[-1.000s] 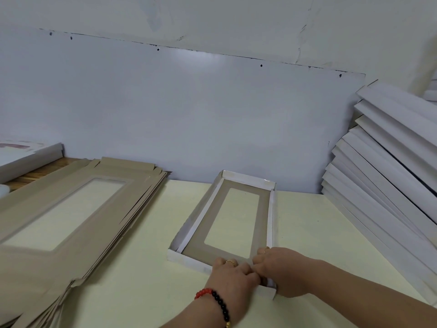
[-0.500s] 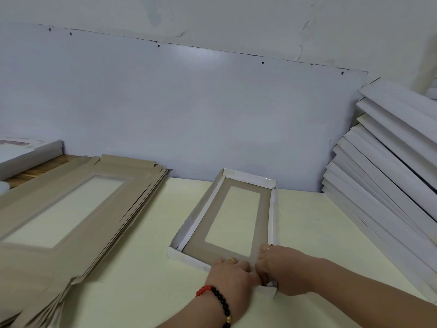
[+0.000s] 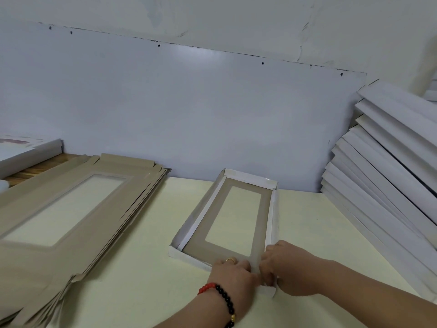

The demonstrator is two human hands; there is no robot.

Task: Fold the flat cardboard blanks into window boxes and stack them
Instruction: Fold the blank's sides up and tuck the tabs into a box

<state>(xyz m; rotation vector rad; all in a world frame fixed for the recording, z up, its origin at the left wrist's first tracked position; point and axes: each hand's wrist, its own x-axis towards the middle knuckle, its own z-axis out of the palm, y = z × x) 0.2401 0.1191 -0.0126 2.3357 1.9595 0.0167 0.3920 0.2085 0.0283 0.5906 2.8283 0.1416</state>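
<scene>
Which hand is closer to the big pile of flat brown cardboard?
The left hand, the one with the bead bracelet. It presses the box's near edge, on the side toward the pile of flat cardboard. The right hand grips the box's near right corner, farther away.

A pale yellow table runs up to a white panel fixed along a white wall with hairline cracks. At far left, a wooden surface shows. Soft light glares on the panel.
</scene>
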